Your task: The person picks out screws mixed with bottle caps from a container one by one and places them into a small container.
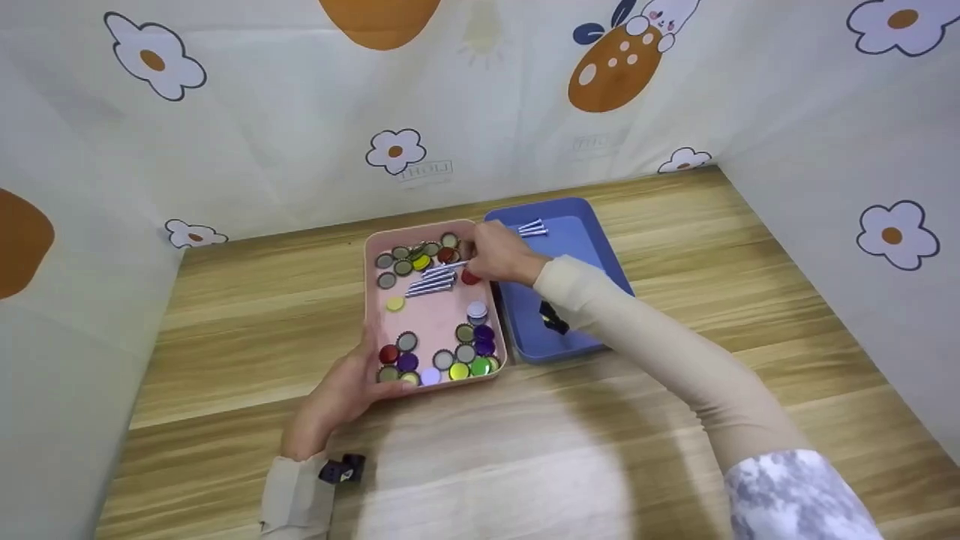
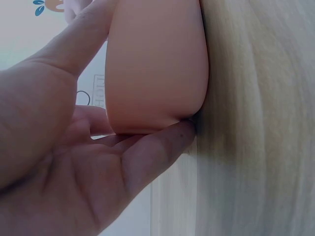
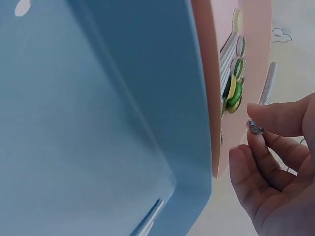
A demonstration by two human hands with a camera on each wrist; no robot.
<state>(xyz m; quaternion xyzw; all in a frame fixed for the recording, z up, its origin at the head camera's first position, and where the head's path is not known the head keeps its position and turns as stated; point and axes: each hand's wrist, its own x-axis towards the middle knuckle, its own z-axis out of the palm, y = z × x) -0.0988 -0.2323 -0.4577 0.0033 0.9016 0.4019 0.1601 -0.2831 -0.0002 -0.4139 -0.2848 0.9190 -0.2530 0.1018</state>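
Note:
My left hand point(image 1: 341, 384) grips the near left corner of a pink tray point(image 2: 156, 59), with thumb and fingers against its wall. Over that tray's right rim, my right hand point(image 1: 499, 253) pinches a silver screw point(image 3: 268, 84) between thumb and fingers, near its head. Several more screws point(image 1: 433, 283) lie in a bunch in the pink tray, below the right hand. Bottle caps point(image 1: 403, 267) of several colours lie around them, some face up and some upside down. A few screws point(image 1: 533, 228) rest at the far end of the blue tray point(image 1: 536, 322).
Both trays stand side by side on a wooden table point(image 1: 247, 322), the blue one at the right. A patterned cloth point(image 1: 285, 112) hangs behind and along both sides. My right forearm point(image 1: 660, 352) crosses above the blue tray and hides part of it.

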